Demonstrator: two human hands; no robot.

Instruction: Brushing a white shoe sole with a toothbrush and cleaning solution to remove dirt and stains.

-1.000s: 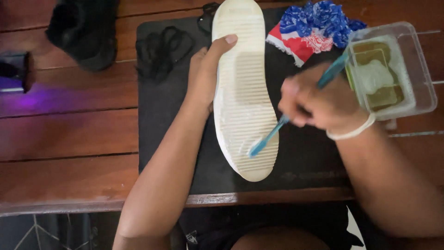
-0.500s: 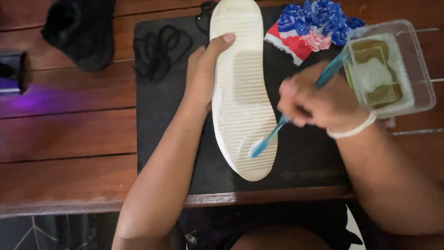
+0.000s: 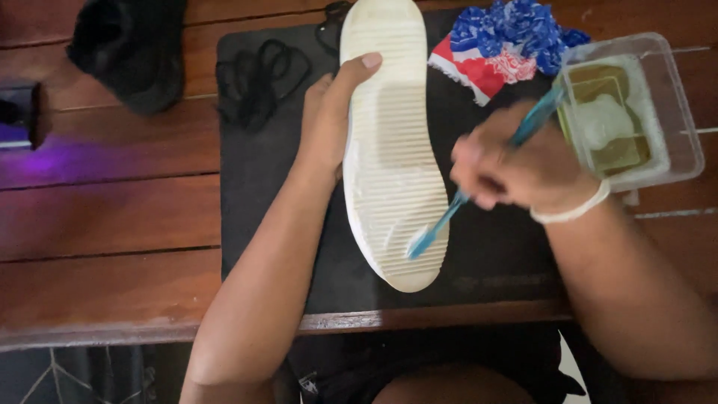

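A white shoe (image 3: 389,142) lies sole-up on a black mat (image 3: 262,209), its ribbed sole facing me. My left hand (image 3: 329,120) grips its left edge, thumb over the sole. My right hand (image 3: 516,161), a white band on the wrist, holds a blue toothbrush (image 3: 437,228). The brush head rests on the lower part of the sole, near the end closest to me.
A clear plastic tub (image 3: 680,127) of soapy yellowish water stands at the right. A red, white and blue cloth (image 3: 508,45) lies behind the shoe. Black laces (image 3: 258,71) and a black shoe (image 3: 131,49) sit at the left on the wooden table (image 3: 105,224).
The toothbrush head has shifted slightly on the lower sole, and my right hand has moved a little with it. My left hand keeps its grip on the shoe.
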